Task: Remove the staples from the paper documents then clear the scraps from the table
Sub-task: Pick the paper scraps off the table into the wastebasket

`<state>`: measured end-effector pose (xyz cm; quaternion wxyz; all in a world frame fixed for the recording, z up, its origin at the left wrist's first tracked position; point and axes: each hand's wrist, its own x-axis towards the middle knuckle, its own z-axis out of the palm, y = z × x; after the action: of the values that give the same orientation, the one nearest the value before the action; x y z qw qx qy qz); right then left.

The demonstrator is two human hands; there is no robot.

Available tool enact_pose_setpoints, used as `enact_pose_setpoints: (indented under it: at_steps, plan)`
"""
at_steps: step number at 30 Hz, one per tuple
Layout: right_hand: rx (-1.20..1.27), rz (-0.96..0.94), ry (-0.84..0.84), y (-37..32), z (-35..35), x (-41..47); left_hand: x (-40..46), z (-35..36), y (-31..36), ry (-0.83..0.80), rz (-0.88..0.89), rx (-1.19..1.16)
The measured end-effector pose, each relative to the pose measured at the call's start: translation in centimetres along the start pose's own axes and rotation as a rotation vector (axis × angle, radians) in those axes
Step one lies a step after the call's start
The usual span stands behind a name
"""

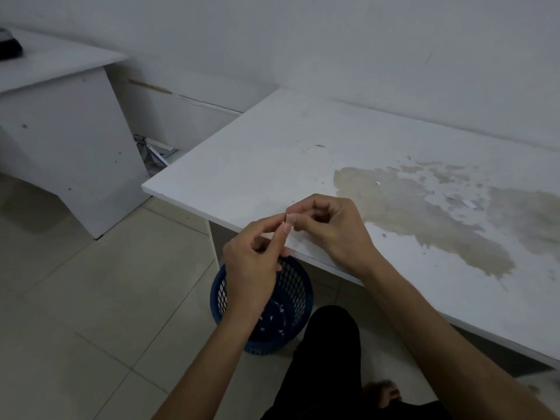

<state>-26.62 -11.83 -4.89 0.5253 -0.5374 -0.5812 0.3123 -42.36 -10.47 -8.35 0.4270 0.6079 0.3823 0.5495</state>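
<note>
Far left of the hands I see a second white desk (57, 95) with a dark object (10, 45) on its top. Beyond the hands rises a white wall (303, 40); below them, pale floor tiles (91, 298).

I see left hand (253, 262) and right hand (330, 228) meeting fingertip to fingertip, pinching a tiny scrap (287, 217) at the white surface (272, 153) edge, above a blue mesh wastebasket (291, 298). More scraps (468, 203) lie on the stained patch.
</note>
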Motion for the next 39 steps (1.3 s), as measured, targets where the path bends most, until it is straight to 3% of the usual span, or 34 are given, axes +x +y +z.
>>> enact_pose_setpoints:
  at_steps: [5, 10, 14, 23, 26, 33, 39]
  plan:
    - [0.040, 0.013, 0.140, -0.3, -0.9, -0.7, 1.2, 2.0, 1.1, -0.022, -0.020, -0.019]
    - [-0.115, -0.039, 0.155, -0.9, -1.8, -1.8, 2.4, 3.3, 1.7, -0.007, 0.175, 0.240]
    - [-0.268, -0.044, 0.215, -0.9, -4.5, -2.1, 3.4, 4.8, 1.7, -0.022, 0.210, 0.381]
    - [-0.787, 0.406, 0.683, 3.8, -20.2, -2.8, 3.5, 5.4, 0.8, -0.077, 0.207, 0.246]
    - [-0.874, 0.553, 0.649, 4.8, -22.1, -2.3, 2.8, 4.7, 1.0, -0.067, 0.211, 0.192]
    - [-0.977, 0.395, 0.609, 5.2, -21.3, -0.4, -2.3, 1.3, -2.3, 0.090, 0.350, 0.307]
    - [-1.068, 0.324, 0.579, 5.1, -20.8, -0.3, -5.5, -1.7, -12.3, 0.024, 0.061, 0.477]
